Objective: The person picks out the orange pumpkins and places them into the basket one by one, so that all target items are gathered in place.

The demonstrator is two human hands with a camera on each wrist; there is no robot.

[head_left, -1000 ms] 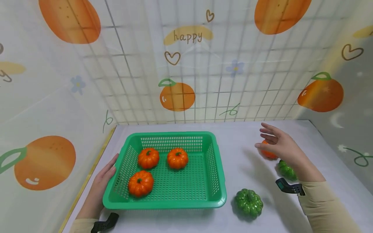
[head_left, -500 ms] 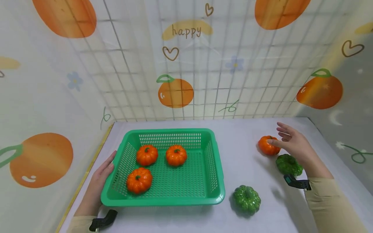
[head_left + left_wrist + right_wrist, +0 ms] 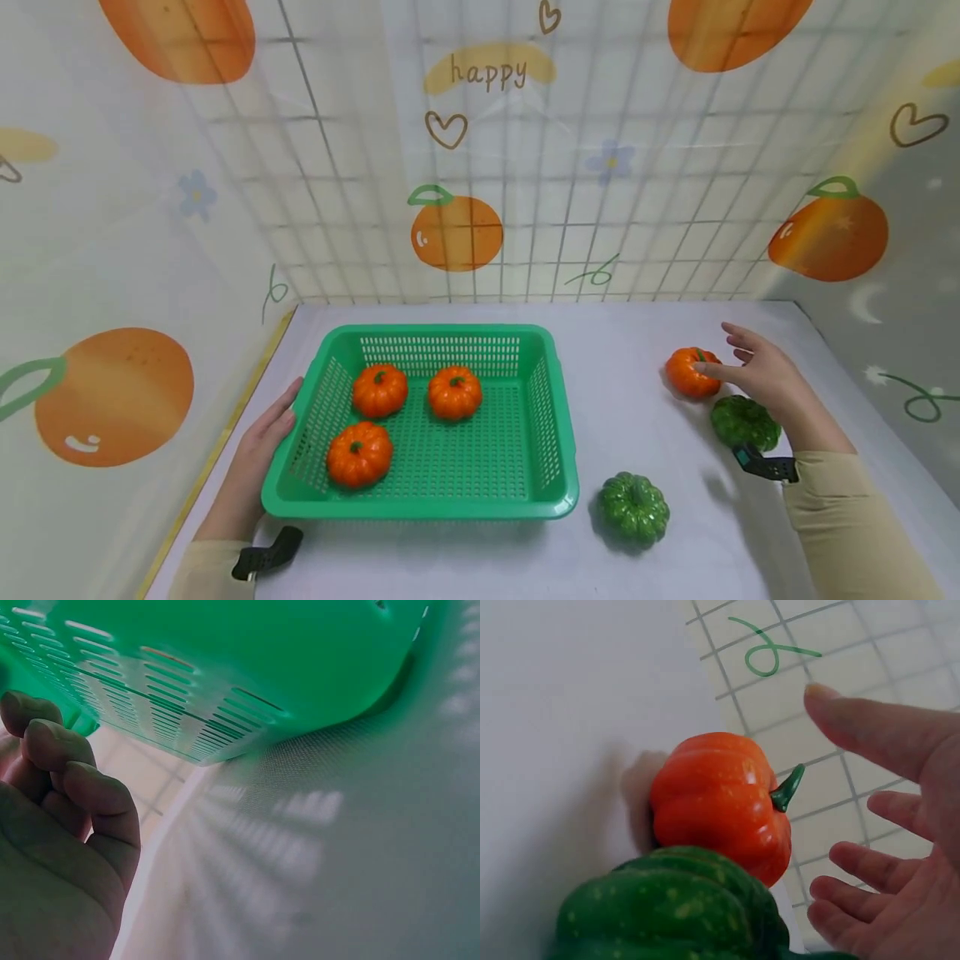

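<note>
Along the left side of a green plastic basket (image 3: pixel 420 510), my left hand (image 3: pixel 251 462) lies with fingers extended against the outside of the rim. In the left wrist view its fingers (image 3: pixel 105 787) are slightly bent beside the slotted wall, not wrapped round it. My right hand (image 3: pixel 765 379) hovers with spread fingers and nothing in them. Below its thumb sits an orange toy pumpkin (image 3: pixel 686 372), apart from the hand in the right wrist view. A dark green pumpkin (image 3: pixel 742 421) stands close to that one, under the right wrist.
Inside the basket are three orange pumpkins, one at back left (image 3: pixel 380 391), one at back middle (image 3: pixel 454 392) and one at front left (image 3: pixel 360 455). Another green pumpkin (image 3: pixel 634 508) sits right of the basket's front corner. A printed curtain (image 3: pixel 480 167) closes off the table's back.
My right hand has shifted right, away from over the orange pumpkin, which now shows more fully, and has hardly moved over the last half second. The left hand stays at the basket.
</note>
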